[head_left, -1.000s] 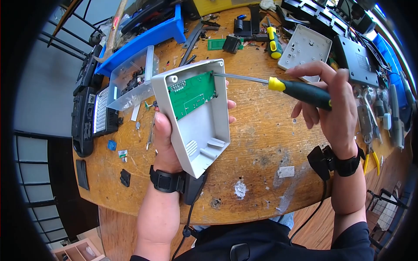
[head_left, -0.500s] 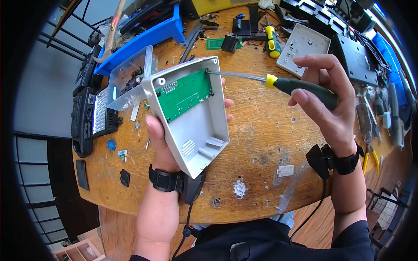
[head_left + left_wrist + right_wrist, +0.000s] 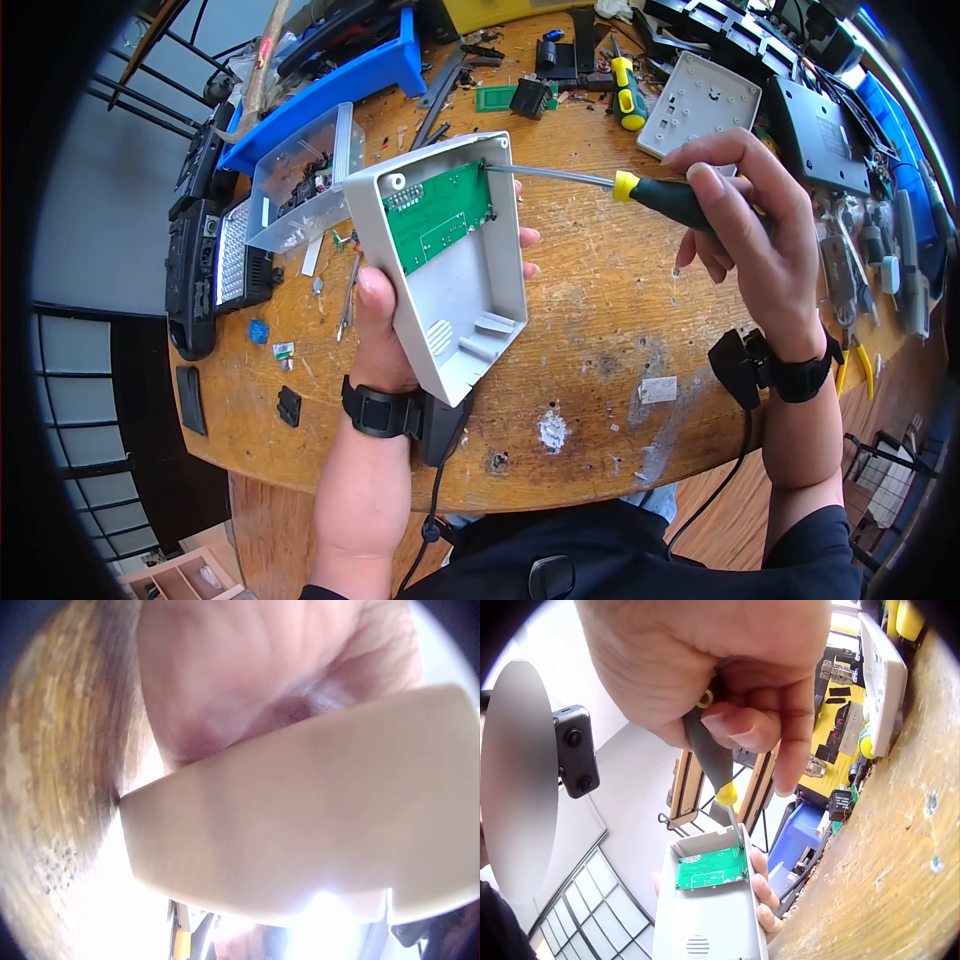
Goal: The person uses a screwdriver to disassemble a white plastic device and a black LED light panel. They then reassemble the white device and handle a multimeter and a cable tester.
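A light grey plastic housing [image 3: 458, 290], its hollow inside facing up, is held tilted above the table. My left hand [image 3: 378, 335] grips it from beneath, thumb along the left wall and fingertips showing past the right wall. Inside its upper half lies a green circuit board [image 3: 440, 225] with black screws at corners. My right hand [image 3: 770, 235] holds a screwdriver [image 3: 655, 195] by its dark green and yellow handle, thumb and index finger on it, other fingers bent below. The screwdriver's tip is at the board's upper right corner screw. In the left wrist view the housing's outer wall [image 3: 300, 817] hides most of my fingers.
A clear plastic box [image 3: 300, 190] with small parts and a blue bin [image 3: 350, 85] stand at the back left. Behind lie another yellow-green screwdriver [image 3: 627, 95] and a grey cover [image 3: 700, 105]. Pliers [image 3: 855, 365] and other tools line the right edge.
The housing swung slightly left and then back right with my left hand. My right thumb and fingers have shifted around the screwdriver handle; its tip stays at the same corner screw.
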{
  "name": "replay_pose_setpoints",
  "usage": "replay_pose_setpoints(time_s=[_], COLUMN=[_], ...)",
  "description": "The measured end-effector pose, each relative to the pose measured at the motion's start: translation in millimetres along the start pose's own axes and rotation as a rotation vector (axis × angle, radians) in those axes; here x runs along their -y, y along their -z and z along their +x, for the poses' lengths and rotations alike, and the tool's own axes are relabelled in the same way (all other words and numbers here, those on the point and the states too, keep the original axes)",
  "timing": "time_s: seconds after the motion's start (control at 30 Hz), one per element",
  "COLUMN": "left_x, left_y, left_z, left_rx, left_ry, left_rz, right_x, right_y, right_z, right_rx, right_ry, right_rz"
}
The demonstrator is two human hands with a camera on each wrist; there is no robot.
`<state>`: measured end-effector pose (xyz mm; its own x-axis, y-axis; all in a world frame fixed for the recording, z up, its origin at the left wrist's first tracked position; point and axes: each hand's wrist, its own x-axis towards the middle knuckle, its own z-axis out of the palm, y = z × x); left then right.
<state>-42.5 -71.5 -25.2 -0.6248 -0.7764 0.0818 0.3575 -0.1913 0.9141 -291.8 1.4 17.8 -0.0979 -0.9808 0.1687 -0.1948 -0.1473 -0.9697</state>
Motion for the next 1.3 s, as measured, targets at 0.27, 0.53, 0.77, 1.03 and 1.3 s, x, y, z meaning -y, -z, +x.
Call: replay_pose_setpoints(time_s=[0.27, 0.53, 0.77, 1.03, 1.3], left_x=[0, 1, 1, 2, 4], left_y=[-5, -5, -2, -2, -1], left_z=[-1, -2, -1, -1, 0], left_rx=[-0.039, -0.038, -0.032, -0.047, -0.035], left_ry=[0.024, 0.015, 0.022, 0.014, -0.016], left_rz=[-0.034, -0.009, -0.017, -0.047, -0.123], right_x=[2, -8, -3, -5, 4], right_y=[-4, 6, -1, 1, -3], right_z=[-3, 4, 0, 1, -1], right_rx=[-0.015, 0.028, -0.054, -0.078, -0.113], right_ry=[0.243, 0.357, 0.164, 0.393, 0.01], right_rz=[-0.204, -0.203, -0.106, -0.246, -0.047])
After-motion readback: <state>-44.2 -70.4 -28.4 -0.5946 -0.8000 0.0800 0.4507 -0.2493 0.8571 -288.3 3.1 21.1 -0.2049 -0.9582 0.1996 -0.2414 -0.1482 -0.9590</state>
